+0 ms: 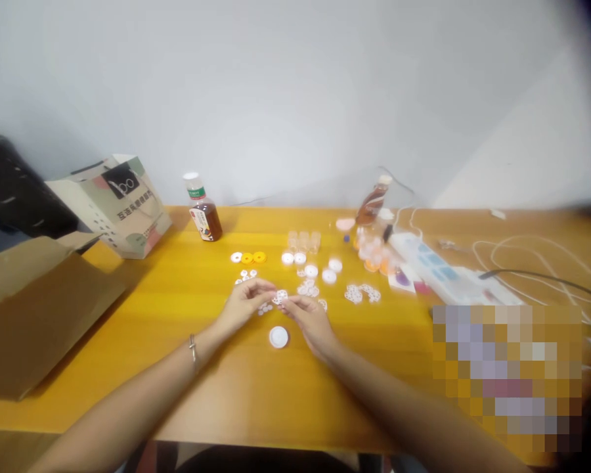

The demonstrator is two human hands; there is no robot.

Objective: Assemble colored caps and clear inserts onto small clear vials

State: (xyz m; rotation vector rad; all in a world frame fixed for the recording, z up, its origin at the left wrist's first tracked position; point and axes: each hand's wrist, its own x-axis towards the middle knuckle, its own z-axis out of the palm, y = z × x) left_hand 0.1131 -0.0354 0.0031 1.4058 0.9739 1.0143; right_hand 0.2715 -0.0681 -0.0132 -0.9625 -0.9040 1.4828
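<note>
Over the middle of the yellow table, my left hand (pixel 246 304) and my right hand (pixel 311 318) pinch a small white disc with holes (pixel 280 297) between them. Just below it a round white lid (pixel 278 337) lies flat. Small white pieces (pixel 264 308) lie beside my left fingertips, and more white pieces (pixel 246 276) sit behind that hand. Beyond my right hand are several perforated white discs (pixel 308 288) and round white caps (pixel 329 275). The blur hides the finer detail of these parts.
A cardboard box (pixel 44 309) and a printed paper bag (pixel 128 207) stand left. A drink bottle (pixel 204 210) is behind, another bottle (pixel 373 202) leans right. Yellow rings (pixel 253 258), clear cups (pixel 304 241), more perforated discs (pixel 362 293) and white cables (pixel 517 253) lie about.
</note>
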